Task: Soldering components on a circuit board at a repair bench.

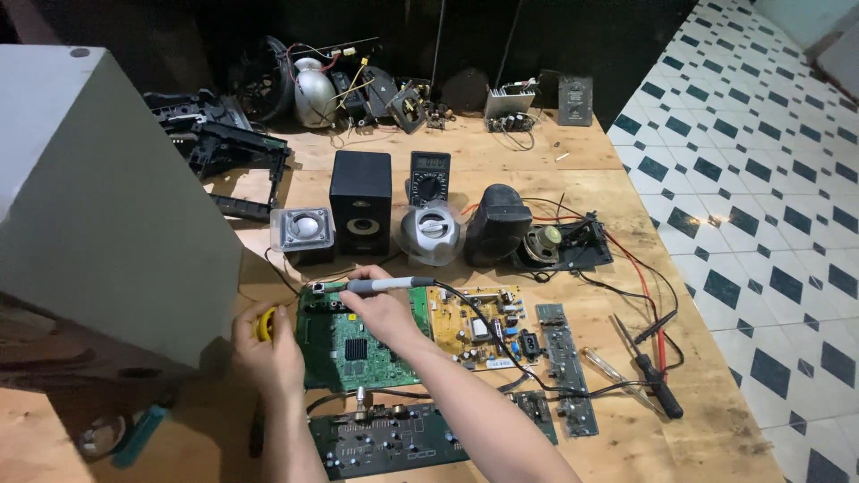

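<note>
My right hand [380, 309] grips a grey soldering iron [385, 285] whose tip points left at the top left corner of a green circuit board [344, 349]. A black cord runs from the iron to the right across the table. At the board's left edge my left hand [267, 349] is closed around a small yellow object [264, 324], partly hidden by the fingers. A yellow circuit board [479, 326] lies right of the green one, and a dark board [394, 438] with knobs lies in front.
A black speaker box [361, 203], a multimeter [429, 177], small round speakers [431, 234] and a bare speaker cone [543, 243] stand behind the boards. A large grey box [98, 206] fills the left. Screwdrivers [649, 371] and narrow boards [565, 367] lie right. Tiled floor [769, 179] beyond.
</note>
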